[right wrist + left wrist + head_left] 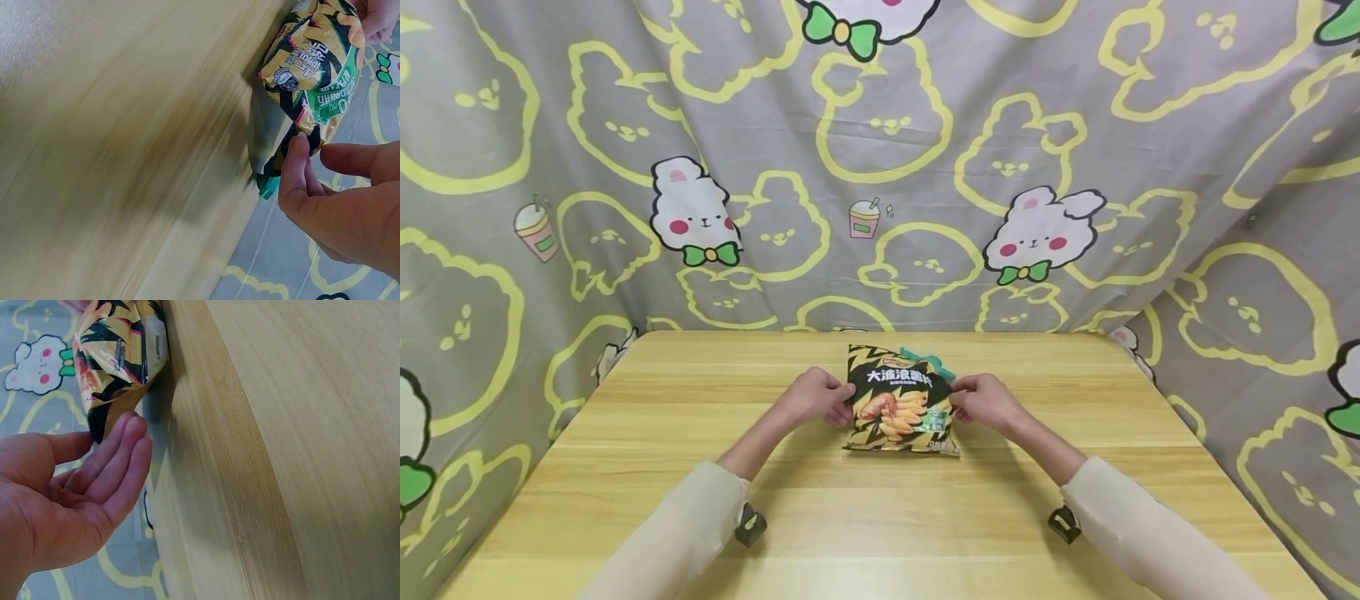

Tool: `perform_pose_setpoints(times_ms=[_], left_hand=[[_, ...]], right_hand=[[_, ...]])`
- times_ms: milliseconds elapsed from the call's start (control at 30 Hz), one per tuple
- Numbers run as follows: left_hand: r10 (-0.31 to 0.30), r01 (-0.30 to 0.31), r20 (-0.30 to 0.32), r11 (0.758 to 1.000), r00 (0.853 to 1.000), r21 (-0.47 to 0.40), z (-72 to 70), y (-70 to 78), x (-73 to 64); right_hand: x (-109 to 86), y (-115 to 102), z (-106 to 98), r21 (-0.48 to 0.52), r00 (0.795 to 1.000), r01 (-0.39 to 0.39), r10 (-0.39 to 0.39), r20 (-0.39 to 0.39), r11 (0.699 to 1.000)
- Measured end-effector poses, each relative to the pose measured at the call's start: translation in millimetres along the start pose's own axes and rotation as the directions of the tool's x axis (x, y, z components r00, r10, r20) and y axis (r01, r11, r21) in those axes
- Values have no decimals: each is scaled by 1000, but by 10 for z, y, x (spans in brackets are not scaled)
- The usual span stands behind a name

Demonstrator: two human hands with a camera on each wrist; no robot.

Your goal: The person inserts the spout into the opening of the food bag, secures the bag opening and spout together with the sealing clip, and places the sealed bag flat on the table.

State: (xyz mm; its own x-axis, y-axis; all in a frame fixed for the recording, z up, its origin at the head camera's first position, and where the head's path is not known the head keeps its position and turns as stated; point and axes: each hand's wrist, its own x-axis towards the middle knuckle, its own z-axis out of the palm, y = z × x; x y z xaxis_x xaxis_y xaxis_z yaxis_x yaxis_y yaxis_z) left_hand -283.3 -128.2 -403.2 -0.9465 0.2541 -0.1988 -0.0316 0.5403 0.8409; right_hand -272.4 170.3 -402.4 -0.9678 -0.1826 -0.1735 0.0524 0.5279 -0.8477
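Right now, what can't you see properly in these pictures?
- Head view: small print on the chip bag is too tiny to read.
- Head view: the teal clip is mostly hidden behind the bag's top.
- Right wrist view: the table is blurred.
- Left wrist view: the bag's top is cut off.

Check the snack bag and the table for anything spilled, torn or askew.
Nothing stands out. The snack bag lies sealed and puffed on the wooden table, slightly turned. The left hand touches one side with straight fingers; the right hand pinches the other.
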Motion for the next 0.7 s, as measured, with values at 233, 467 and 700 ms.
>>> perform_pose_setpoints(times_ms=[233,467,700], left_hand=[[8,-7,-13,998,1000,64,23,-12,23],[6,-3,-24,996,1000,84,26,-30,31],[23,-17,-52,995,998,100,-58,-20,-1]], right_hand=[[-25,6,-9,-5,1000,-6,6,13,1000],[-46,7,-11,-9,1000,-1,2,29,1000],[-53,27,-47,-54,998,45,-47,-44,998]])
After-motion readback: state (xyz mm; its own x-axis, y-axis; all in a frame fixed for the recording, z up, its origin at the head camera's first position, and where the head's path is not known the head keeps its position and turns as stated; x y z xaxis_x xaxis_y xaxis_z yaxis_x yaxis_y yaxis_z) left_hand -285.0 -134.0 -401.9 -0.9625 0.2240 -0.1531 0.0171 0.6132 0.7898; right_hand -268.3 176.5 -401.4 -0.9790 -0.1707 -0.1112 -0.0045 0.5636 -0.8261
